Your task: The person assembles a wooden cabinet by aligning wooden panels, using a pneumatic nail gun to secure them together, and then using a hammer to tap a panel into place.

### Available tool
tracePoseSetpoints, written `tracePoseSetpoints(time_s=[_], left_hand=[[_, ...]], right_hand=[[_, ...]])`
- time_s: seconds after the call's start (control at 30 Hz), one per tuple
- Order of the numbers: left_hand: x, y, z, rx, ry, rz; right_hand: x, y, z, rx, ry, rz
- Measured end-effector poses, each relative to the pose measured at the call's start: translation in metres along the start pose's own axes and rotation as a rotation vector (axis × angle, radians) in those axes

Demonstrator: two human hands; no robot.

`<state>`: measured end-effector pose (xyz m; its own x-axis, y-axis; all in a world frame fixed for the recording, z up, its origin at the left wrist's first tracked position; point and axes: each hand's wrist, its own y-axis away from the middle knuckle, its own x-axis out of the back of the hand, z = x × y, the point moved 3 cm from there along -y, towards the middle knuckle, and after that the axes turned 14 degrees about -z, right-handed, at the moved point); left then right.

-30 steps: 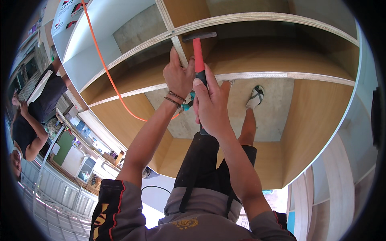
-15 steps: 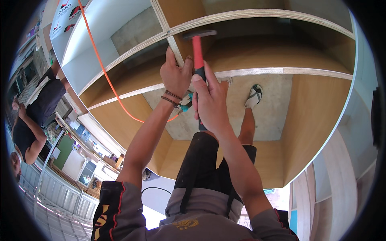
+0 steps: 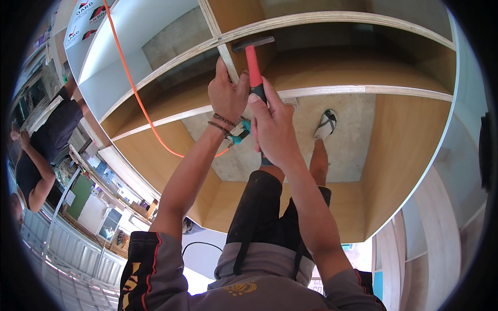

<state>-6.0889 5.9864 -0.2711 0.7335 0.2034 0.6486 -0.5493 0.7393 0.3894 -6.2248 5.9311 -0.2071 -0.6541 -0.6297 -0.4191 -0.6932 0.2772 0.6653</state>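
My right hand [image 3: 273, 124] is wrapped round the black grip of a hammer [image 3: 253, 67] with a red upper handle. The hammer's dark metal head is raised beside the plywood divider [image 3: 224, 55] of a wooden cabinet frame. My left hand [image 3: 227, 93], with beaded bands at its wrist, is closed on that divider just below the long front rail [image 3: 311, 19]. Its index finger points up along the divider's edge; some of its fingers are hidden behind the panel. Both hands are close together, the left one just left of the hammer handle.
An orange air hose [image 3: 136, 96] runs across the left compartments to a teal tool [image 3: 240, 133] behind my left wrist. I stand inside the cabinet's lower bay, on a grey floor [image 3: 342, 150]. Another person [image 3: 39, 150] is at far left. More curved panels [image 3: 436, 217] stand at right.
The hammer has tilted a little, its head shifting slightly left and its lower end slightly right. My left hand keeps its place on the divider.
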Motion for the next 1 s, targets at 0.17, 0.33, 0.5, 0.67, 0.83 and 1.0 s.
tracePoseSetpoints(time_s=[0.17, 0.33, 0.5, 0.67, 0.83, 1.0], left_hand=[[-0.003, -0.002, 0.003, -0.037, -0.016, 0.018], [0.001, -0.001, -0.001, 0.021, -0.009, -0.004], [-0.002, -0.001, 0.002, 0.039, -0.041, -0.035], [-0.002, -0.002, 0.0, -0.019, -0.093, 0.019], [0.0, 0.0, 0.0, 0.025, -0.044, -0.016], [-0.003, -0.001, 0.002, -0.012, -0.087, 0.008]], right_hand=[[-0.001, 0.0, 0.008, 0.11, 0.075, 0.171], [0.007, -0.001, -0.002, 0.017, -0.031, -0.015], [0.002, -0.002, 0.007, 0.054, 0.086, 0.076], [0.004, 0.003, -0.007, -0.02, 0.072, 0.028], [0.017, 0.005, -0.013, -0.165, 0.088, -0.065], [0.009, 0.002, 0.005, -0.072, 0.19, 0.071]])
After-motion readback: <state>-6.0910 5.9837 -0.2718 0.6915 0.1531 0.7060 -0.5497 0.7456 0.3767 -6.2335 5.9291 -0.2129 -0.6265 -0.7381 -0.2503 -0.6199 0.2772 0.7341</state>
